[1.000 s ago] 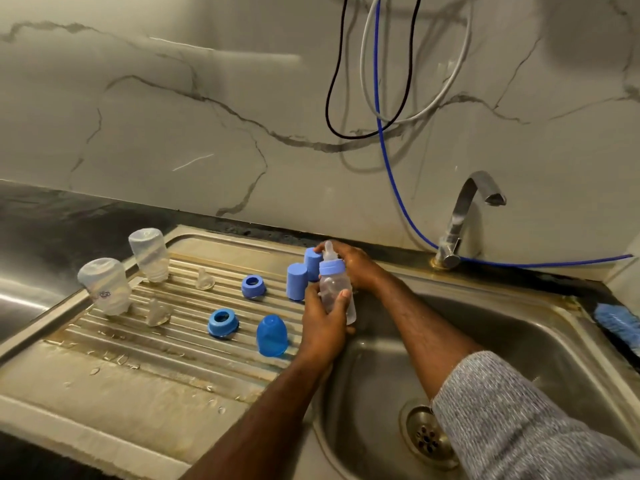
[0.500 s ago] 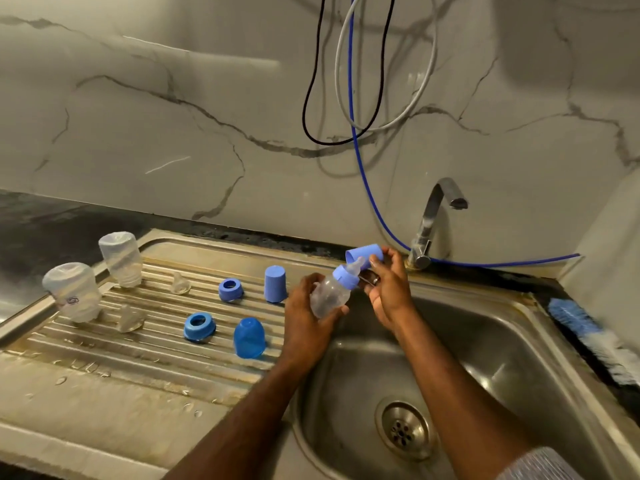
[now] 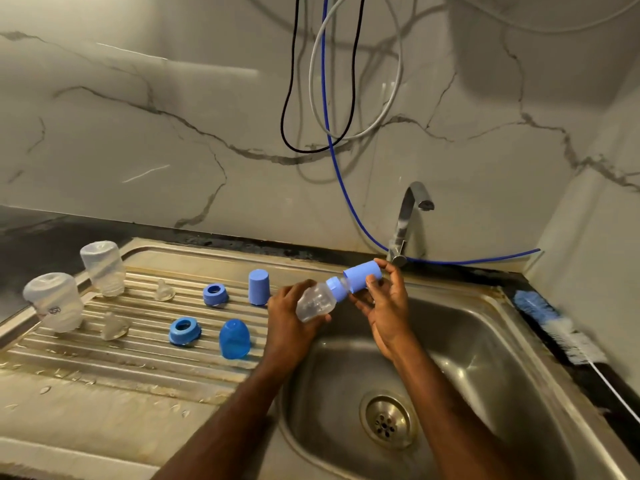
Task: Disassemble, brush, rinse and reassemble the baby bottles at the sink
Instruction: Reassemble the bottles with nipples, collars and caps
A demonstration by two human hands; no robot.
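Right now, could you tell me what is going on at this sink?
A person is reassembling a baby bottle above the sink basin. The left hand grips the small clear bottle, tilted, and the right hand holds a blue cap at its teat end. Two clear bottles, two teats, two blue rings and two more caps wait on the drainboard. The tap looks off.

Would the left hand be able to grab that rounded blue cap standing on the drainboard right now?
Probably not yet: the left hand grips the small bottle while the right hand holds a blue cap at its teat. The rounded blue cap stands close beside it, nothing between, so once freed, likely yes.
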